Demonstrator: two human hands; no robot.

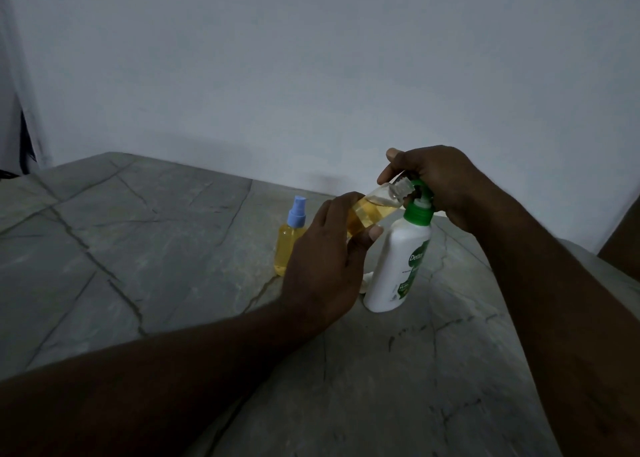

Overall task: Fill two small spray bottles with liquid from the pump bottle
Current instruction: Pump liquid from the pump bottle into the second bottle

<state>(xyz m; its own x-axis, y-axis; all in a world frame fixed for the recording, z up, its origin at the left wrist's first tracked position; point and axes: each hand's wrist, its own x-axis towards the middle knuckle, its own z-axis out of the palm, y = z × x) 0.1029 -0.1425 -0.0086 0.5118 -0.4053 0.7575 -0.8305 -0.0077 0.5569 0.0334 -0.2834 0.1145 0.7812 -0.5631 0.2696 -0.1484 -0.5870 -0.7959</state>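
Note:
A white pump bottle with a green collar and pump head stands upright on the grey stone surface. My right hand is curled over the green pump head. My left hand grips a small clear spray bottle without its cap, tilted, partly full of yellow liquid, its open neck at the pump's spout. A second small spray bottle, full of yellow liquid and capped with a blue sprayer, stands upright to the left.
A small pale object lies on the stone just behind the pump bottle's base, mostly hidden. A plain white wall rises behind the surface. A dark shape sits at the right edge.

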